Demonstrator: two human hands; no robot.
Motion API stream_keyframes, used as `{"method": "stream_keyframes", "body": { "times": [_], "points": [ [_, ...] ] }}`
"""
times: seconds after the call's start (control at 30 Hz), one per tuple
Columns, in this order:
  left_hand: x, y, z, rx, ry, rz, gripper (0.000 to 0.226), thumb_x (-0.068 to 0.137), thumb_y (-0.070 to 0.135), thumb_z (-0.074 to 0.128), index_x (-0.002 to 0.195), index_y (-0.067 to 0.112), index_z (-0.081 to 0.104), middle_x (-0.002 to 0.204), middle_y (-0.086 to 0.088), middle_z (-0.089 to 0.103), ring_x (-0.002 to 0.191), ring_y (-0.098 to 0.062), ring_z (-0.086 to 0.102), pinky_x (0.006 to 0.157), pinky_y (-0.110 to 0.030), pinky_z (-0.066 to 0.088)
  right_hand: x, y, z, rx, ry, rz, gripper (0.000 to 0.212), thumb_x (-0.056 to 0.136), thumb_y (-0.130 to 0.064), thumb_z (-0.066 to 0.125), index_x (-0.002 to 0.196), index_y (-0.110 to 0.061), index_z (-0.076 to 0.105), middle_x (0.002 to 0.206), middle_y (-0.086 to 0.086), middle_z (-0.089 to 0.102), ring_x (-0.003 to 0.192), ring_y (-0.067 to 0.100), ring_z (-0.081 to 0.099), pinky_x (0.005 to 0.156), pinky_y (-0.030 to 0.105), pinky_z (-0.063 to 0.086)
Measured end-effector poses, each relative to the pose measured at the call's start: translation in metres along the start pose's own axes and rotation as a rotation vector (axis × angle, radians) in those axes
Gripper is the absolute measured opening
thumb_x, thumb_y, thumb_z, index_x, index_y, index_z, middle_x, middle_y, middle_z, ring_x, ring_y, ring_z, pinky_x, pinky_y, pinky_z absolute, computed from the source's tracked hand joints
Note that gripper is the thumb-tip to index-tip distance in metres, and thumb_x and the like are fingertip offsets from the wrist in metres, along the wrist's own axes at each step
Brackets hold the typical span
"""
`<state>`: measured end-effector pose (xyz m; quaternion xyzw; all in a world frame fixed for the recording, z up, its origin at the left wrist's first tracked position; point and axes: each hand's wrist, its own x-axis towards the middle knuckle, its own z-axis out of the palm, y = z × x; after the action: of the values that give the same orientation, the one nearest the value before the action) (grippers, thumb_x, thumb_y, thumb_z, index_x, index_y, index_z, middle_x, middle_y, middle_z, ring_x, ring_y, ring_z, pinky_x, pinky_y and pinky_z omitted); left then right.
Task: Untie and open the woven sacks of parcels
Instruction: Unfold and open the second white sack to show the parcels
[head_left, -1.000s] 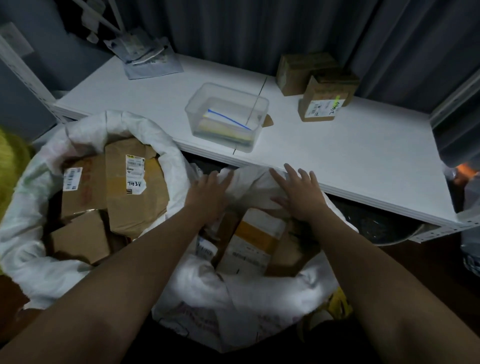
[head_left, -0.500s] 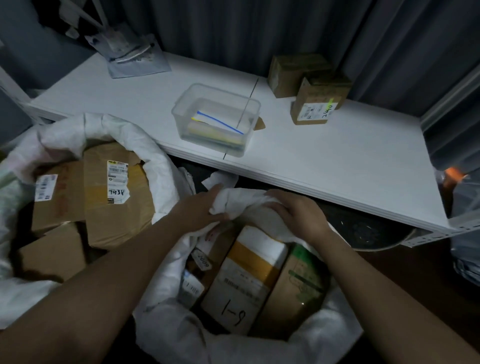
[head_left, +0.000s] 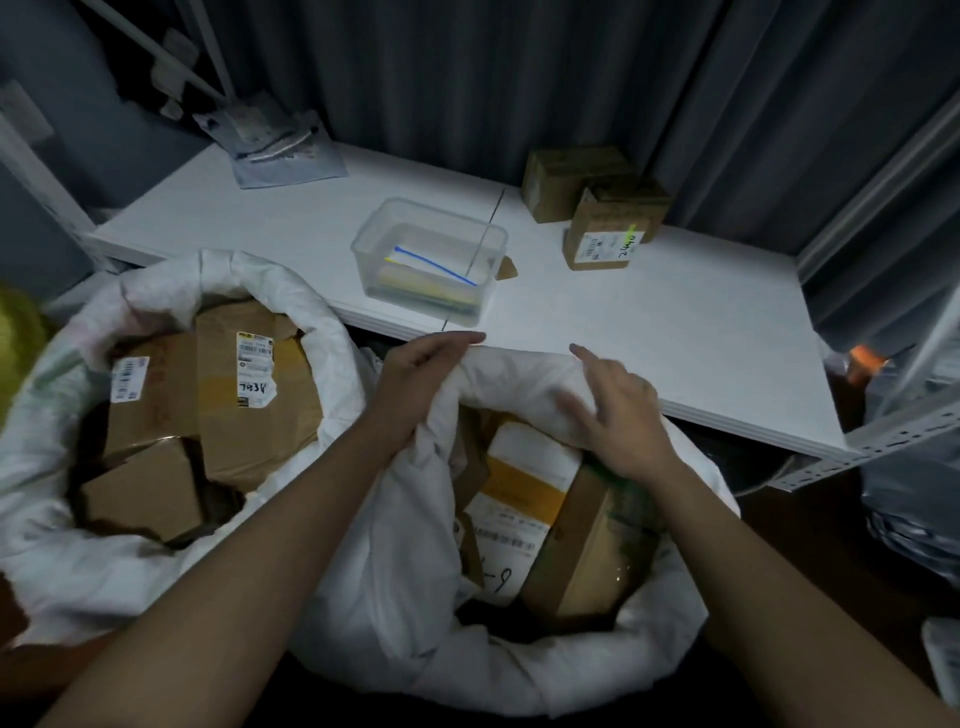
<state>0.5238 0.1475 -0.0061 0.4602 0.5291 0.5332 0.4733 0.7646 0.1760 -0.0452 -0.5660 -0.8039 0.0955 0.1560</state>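
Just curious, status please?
Left hand grips white woven sack's rim; right hand open on it. Mouth open, brown cardboard parcels showing. Nothing blocking.

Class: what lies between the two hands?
In the head view, the sack's white rim stretches between the left hand and right hand.

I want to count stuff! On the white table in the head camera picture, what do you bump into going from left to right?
Grey plastic mailer bags → clear plastic tub → small brown tag → cardboard boxes.
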Motion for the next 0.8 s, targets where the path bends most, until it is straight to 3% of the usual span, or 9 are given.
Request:
{"method": "stream_keyframes", "body": {
  "times": [0.07,0.17,0.23,0.3,0.37,0.43,0.5,0.6,0.8],
  "points": [
    [0.008,-0.006,-0.002,-0.1,-0.024,-0.154,0.025,0.096,0.03,0.049,0.108,0.021,0.069,0.115,0.007,0.064,0.109,-0.002,0.057,0.104,-0.025,0.039,-0.009,0.0,0.013,-0.105,-0.031,-0.107,0.074,0.09,-0.067,0.031,0.149,-0.021,0.027,0.111,0.009,0.059,0.1,0.028,0.055,0.084,0.042,0.041],
    [0.015,-0.016,-0.006,-0.08,-0.069,-0.292,0.031,0.092,0.049,0.044,0.107,0.036,0.068,0.136,-0.004,0.053,0.128,-0.019,0.047,0.11,-0.034,0.035,0.002,-0.004,0.014,-0.112,-0.039,-0.057,0.052,0.098,-0.053,0.031,0.137,-0.023,0.049,0.101,0.012,0.067,0.089,0.035,0.062,0.071,0.039,0.047],
    [0.015,-0.021,-0.015,0.205,-0.061,-0.233,0.04,0.093,0.05,0.046,0.125,0.03,0.057,0.132,0.0,0.054,0.122,-0.018,0.05,0.096,-0.021,0.043,0.019,-0.008,0.007,0.127,-0.081,0.056,0.037,0.1,-0.045,0.037,0.101,-0.022,0.066,0.091,0.006,0.069,0.088,0.031,0.062,0.07,0.036,0.044],
    [0.007,-0.025,-0.019,0.712,-0.092,-0.157,0.076,0.081,0.063,0.057,0.143,0.027,0.033,0.135,-0.005,0.047,0.12,-0.022,0.048,0.092,-0.03,0.046,0.039,-0.014,-0.006,0.403,-0.23,0.217,0.042,0.099,-0.044,0.041,0.07,-0.017,0.057,0.073,0.001,0.059,0.075,0.023,0.056,0.065,0.032,0.038],
    [-0.009,-0.033,-0.009,1.102,-0.115,-0.072,0.092,0.077,0.064,0.06,0.148,0.024,0.018,0.143,-0.01,0.034,0.128,-0.029,0.039,0.096,-0.044,0.042,0.059,-0.016,-0.009,0.421,-0.435,0.344,0.043,0.098,-0.046,0.043,0.077,-0.012,0.059,0.082,0.002,0.059,0.08,0.021,0.053,0.066,0.03,0.037],
    [-0.012,-0.051,-0.002,1.192,-0.16,0.039,0.071,0.091,0.041,0.055,0.148,0.017,0.021,0.14,-0.015,0.036,0.124,-0.033,0.042,0.094,-0.043,0.041,0.073,-0.017,-0.004,0.29,-0.482,0.368,0.051,0.096,-0.052,0.042,0.099,-0.006,0.064,0.103,0.009,0.062,0.092,0.024,0.055,0.075,0.03,0.038],
    [0.003,-0.069,-0.013,1.027,-0.173,0.03,0.051,0.096,0.02,0.048,0.144,0.01,0.032,0.134,-0.021,0.043,0.119,-0.036,0.047,0.094,-0.042,0.041,0.074,-0.011,0.002,0.181,-0.336,0.266,0.053,0.091,-0.058,0.045,0.113,-0.013,0.063,0.117,0.009,0.064,0.104,0.027,0.057,0.084,0.034,0.043],
    [0.027,-0.081,-0.034,0.947,-0.121,-0.056,0.044,0.098,0.013,0.046,0.141,0.011,0.039,0.134,-0.022,0.046,0.118,-0.035,0.049,0.093,-0.038,0.04,0.041,0.013,0.001,-0.079,-0.165,0.111,0.066,0.086,-0.062,0.051,0.141,-0.028,0.04,0.13,0.006,0.055,0.122,0.03,0.046,0.101,0.045,0.034],
    [0.007,-0.085,-0.011,1.002,0.036,-0.124,0.062,0.098,0.041,0.041,0.15,0.016,0.017,0.148,-0.018,0.03,0.13,-0.038,0.038,0.099,-0.05,0.036,-0.067,0.047,0.002,-0.354,0.267,0.419,0.077,0.083,-0.07,0.047,0.144,-0.024,0.037,0.144,0.02,0.039,0.128,0.043,0.036,0.106,0.054,0.021]
  ]
}}
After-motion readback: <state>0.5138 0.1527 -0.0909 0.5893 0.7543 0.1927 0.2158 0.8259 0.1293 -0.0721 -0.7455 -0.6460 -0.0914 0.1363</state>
